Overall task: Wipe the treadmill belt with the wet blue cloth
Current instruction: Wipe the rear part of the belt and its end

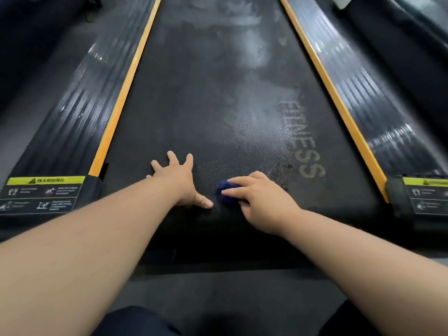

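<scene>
Gripping the bunched blue cloth [226, 194] in the right hand [263, 201], fingers curled over it and pressing it onto the belt [206, 98], left of and just nearer than the last letters of the lettering [303, 141]. Wadded into a ball, so no clear long axis. Bracing with the left hand [179, 181], fingers spread flat, farther left of the lettering, thumb just beside the cloth, not touching. Both forearms stretched forward, right wrist bent inward. Probably calling next for strokes up the belt's length, toward pale smears [257, 54] beside and beyond the lettering; right hand placed for it, left merely steadying.
</scene>
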The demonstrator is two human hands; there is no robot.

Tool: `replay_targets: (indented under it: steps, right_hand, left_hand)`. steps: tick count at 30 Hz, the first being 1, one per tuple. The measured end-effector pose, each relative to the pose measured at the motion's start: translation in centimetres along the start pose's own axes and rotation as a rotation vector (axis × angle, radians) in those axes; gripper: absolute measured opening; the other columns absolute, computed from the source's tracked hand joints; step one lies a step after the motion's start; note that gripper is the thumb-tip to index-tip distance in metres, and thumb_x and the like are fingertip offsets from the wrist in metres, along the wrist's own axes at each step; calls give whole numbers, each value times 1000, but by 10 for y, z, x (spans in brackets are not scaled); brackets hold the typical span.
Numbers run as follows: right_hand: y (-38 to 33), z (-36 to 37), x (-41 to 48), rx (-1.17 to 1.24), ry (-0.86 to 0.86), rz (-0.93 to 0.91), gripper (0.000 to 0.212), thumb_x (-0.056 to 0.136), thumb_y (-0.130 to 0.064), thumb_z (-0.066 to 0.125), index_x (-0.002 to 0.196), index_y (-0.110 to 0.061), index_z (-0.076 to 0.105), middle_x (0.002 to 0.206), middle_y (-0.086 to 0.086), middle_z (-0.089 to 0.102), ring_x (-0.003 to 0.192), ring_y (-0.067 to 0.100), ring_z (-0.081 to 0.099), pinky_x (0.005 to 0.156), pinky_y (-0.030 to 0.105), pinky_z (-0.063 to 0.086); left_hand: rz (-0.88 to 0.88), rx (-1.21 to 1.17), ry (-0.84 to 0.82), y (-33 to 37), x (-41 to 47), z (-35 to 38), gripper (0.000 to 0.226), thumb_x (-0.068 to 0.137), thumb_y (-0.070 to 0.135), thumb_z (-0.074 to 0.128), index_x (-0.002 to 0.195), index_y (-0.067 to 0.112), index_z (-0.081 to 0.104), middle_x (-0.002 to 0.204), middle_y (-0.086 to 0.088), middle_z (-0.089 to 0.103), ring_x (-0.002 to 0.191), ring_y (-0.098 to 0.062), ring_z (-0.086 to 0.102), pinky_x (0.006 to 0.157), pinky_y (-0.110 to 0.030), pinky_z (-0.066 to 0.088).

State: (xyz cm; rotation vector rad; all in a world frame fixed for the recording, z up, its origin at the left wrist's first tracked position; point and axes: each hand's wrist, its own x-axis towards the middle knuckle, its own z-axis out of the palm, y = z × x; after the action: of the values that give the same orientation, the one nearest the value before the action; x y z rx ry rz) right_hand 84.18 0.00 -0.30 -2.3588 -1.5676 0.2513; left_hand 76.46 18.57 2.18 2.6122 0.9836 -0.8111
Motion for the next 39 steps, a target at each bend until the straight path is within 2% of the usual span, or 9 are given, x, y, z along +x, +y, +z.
replay_targets:
  steps: [6,14,21,24,27,30,34,37,39]
  right_hand:
    - [86,-21,26,-186,55,400,45,85,-18,44,123,-35,62,141,-8,48,117,29,43,102,39,37]
    - [42,-26,-22,-60,-112,25,42,90,-16,51,126,-35,59,137,-16,49,107,21,45,98,29,38]
    - [89,-30,14,-85,102,379,39,91,-15,49,123,-32,62,138,-12,49,111,25,39,99,31,36]
    - [61,-19,-12,-40,92,232,37,88,-13,53,118,-32,66,133,-12,54,105,25,43,98,29,38]
    - [67,-26,-27,-18,-44,88,40,88,-15,55,122,-35,63,135,-12,52,108,25,47,101,34,38]
    - [108,-38,-13,-67,-4,261,40,88,-16,51,119,-39,64,135,-14,53,119,25,45,103,34,37]
    - [115,-34,-11,-48,115,452,40,90,-15,48,122,-34,62,137,-10,50,116,29,41,103,40,39]
    - [85,-25,-41,-28,162,327,40,84,-11,55,119,-27,66,131,-5,56,103,33,47,98,39,42]
    - [80,-24,-65,22,143,241,40,82,-10,58,117,-28,67,129,-6,59,101,31,50,97,37,43]
  left_hand:
    - [174,30,-35,22,-11,-10,126,61,70,73,152,31,-5,159,-16,-5,142,-48,5,114,-55,21]
    - [98,65,-5,53,-4,-2,135,56,67,78,150,34,-13,154,-28,-8,136,-59,1,107,-64,24]
    - [87,-2,-29,50,3,-2,139,47,64,84,147,45,-10,155,-23,-17,135,-61,-4,101,-69,29]
    - [77,24,-32,49,0,-2,138,47,66,83,147,45,-9,155,-22,-15,136,-59,-3,101,-68,30]
    - [108,138,-11,55,-5,-5,131,49,68,81,150,34,4,154,-20,10,139,-46,16,100,-66,33]
    - [315,243,18,73,-11,-15,104,63,61,78,145,16,31,140,-13,43,136,-35,33,102,-49,38]
    - [340,141,-8,91,-9,-13,124,65,66,73,153,23,-4,157,-16,16,143,-41,10,114,-51,24]
    - [303,122,3,103,1,-6,130,58,68,76,152,27,-3,157,-20,-9,144,-43,-4,107,-65,25]
    - [300,141,-33,113,3,-9,131,58,69,75,153,20,-2,155,-29,-8,141,-50,-3,111,-60,20]
